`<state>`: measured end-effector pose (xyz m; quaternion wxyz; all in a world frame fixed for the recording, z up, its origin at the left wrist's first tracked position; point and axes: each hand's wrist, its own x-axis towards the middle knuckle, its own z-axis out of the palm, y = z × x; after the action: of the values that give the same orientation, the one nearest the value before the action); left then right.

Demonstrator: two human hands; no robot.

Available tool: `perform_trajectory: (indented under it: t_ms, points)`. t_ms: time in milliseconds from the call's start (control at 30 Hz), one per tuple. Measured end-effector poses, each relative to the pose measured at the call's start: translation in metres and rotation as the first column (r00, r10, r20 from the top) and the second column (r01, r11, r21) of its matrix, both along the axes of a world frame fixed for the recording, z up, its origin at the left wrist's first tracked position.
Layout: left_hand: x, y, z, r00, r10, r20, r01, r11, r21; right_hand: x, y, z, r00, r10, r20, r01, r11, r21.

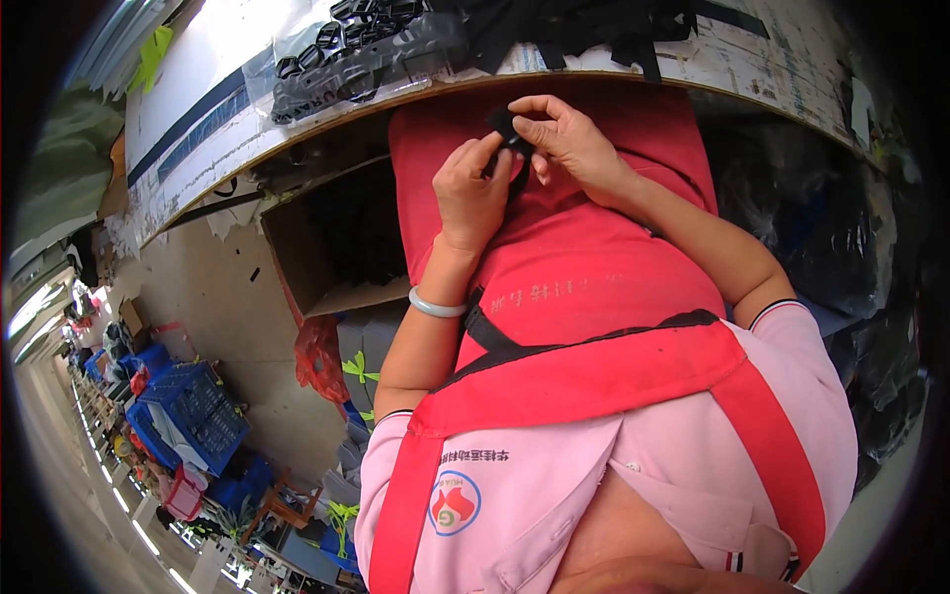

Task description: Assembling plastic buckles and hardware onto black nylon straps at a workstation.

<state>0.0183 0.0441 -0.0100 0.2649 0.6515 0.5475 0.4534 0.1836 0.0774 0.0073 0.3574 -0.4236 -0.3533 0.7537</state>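
A workshop, with scuffed workbench [210, 77], black buckles [329, 40] and blue crates [205, 406].

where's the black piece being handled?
Head view, upper centre: the black piece is held between the left hand and right hand, over the red apron, pictured just below the near edge of the worktable.

You've got one small black piece [504, 123] pinched between your left fingers [479, 154] and right fingers [537, 132], clear of the desk [213, 163]. Narrow dark strip [521, 178] shows below your grip; exact shape mostly covered.
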Motion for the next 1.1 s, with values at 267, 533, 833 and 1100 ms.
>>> perform_trajectory:
  t_ms: [267,533,833,1100]
  points:
    - [-0.014,0.003,0.004,0.598,0.324,0.733,0.345,0.721,-0.601,0.007,0.005,-0.004,0.990,0.047,0.136,-0.067,0.987,0.146]
    - [-0.001,0.003,0.016,0.617,0.307,0.725,0.136,0.865,-0.482,0.007,0.000,0.053,0.984,-0.071,0.162,0.001,0.919,0.394]
    - [0.000,-0.005,0.016,0.769,0.195,0.609,0.069,0.922,-0.382,0.016,0.004,0.032,0.879,0.254,0.403,-0.275,0.961,-0.007]
    - [-0.001,-0.004,0.017,0.761,0.100,0.641,0.107,0.955,-0.277,0.013,0.004,0.015,0.966,0.199,0.166,-0.214,0.973,0.081]
